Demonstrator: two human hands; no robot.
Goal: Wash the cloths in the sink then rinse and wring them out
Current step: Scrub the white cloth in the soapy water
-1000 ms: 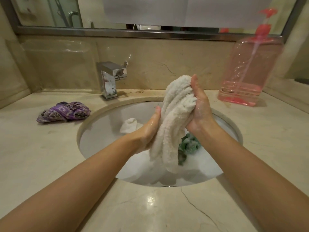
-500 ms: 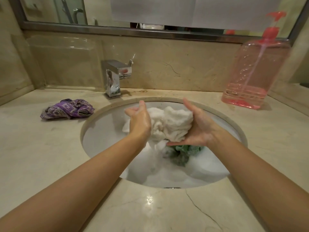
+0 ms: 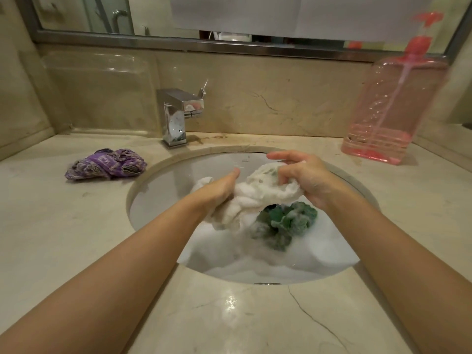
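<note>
A wet white cloth point(image 3: 258, 192) is bunched between both hands just above the foamy water in the round sink point(image 3: 158, 190). My left hand point(image 3: 219, 190) grips its left side. My right hand point(image 3: 304, 177) grips its right side, fingers curled into the fabric. A green cloth point(image 3: 286, 226) lies half sunk in the suds below and to the right of the white one. A purple patterned cloth point(image 3: 107, 167) sits crumpled on the counter left of the sink.
A chrome faucet point(image 3: 176, 118) stands behind the sink's left part. A large pink pump bottle point(image 3: 393, 106) stands at the back right of the marble counter point(image 3: 63, 238). A mirror runs along the wall above.
The white cloth, held up tall between my palms a second ago, has come down into the sink. It is now bunched low over the suds, and both hands grip it.
</note>
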